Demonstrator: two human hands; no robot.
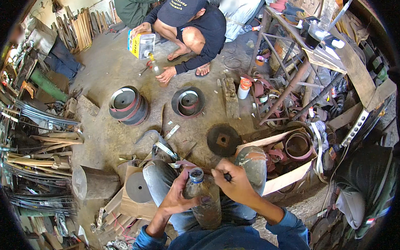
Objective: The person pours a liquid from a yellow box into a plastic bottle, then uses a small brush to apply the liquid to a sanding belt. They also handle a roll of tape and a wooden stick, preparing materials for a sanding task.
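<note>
A dusty clear plastic bottle point(207, 212) stands upright in front of my body, between my knees. Its neck has a blue ring and the mouth is uncovered. My left hand point(177, 195) wraps round the bottle's upper part from the left. Just right of the neck, my right hand point(236, 178) is closed in a fist, with a small dark end point(227, 177) showing between the fingers; I cannot make out what it is. Beyond my right knee a black grinding disc point(224, 140) lies flat on the floor. A grey disc point(139, 187) rests on cardboard beside my left knee.
Opposite me, a crouching person point(187, 31) tips yellow liquid from a rectangular container point(141, 45) into a bottle point(156, 70). Rolls of abrasive belt point(128, 105) stand mid-floor. A log point(95, 182) lies left; a metal-framed table point(324, 59) and a wooden box point(285, 178) stand right.
</note>
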